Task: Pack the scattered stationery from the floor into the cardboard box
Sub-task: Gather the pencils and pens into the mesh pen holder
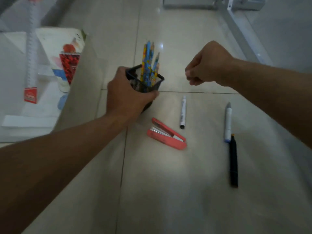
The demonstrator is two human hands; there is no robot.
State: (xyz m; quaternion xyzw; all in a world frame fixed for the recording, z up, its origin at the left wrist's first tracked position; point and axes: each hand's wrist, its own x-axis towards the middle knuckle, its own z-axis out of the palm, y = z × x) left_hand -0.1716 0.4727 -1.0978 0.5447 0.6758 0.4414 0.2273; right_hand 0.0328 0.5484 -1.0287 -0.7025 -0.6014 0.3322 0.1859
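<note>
Single head-worn wide-angle view, looking forward and steeply down at the tiled floor from above. Both forearms enter from the bottom corners and reach into mid-frame, so hands sit close to the lens. Edges bend from lens distortion. Box cut off at left edge, metal frame at top right.

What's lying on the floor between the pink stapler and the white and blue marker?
In the head view, a white marker with a black cap lies between the stapler and the white and blue marker.
</note>
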